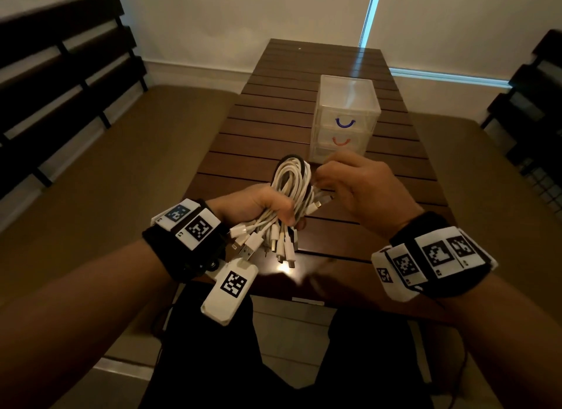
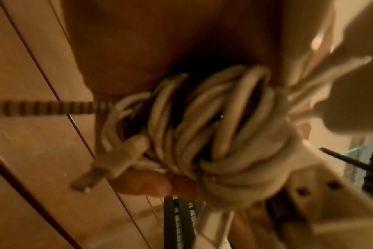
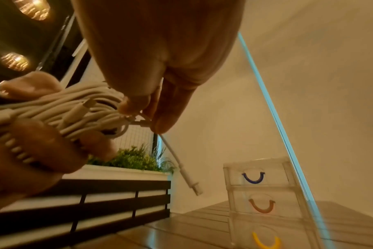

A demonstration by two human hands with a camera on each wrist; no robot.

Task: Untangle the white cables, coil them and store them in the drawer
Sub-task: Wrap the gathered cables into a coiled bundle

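Note:
My left hand (image 1: 267, 209) grips a bundle of white cables (image 1: 293, 177) above the near end of the table; the loops stick up and several plug ends (image 1: 273, 247) hang below my fist. In the left wrist view the coiled cables (image 2: 202, 126) fill my palm. My right hand (image 1: 349, 180) is at the right side of the bundle. In the right wrist view its thumb and forefinger (image 3: 160, 118) pinch one cable strand (image 3: 177, 156), whose plug end dangles below. A clear plastic drawer unit (image 1: 346, 116) with three drawers, all closed, stands on the table beyond my hands.
The dark slatted wooden table (image 1: 304, 74) runs away from me toward the wall. Dark slatted benches (image 1: 60, 74) stand on both sides. A planter with green plants (image 3: 134, 160) sits behind the left bench. My legs are below the table's near edge.

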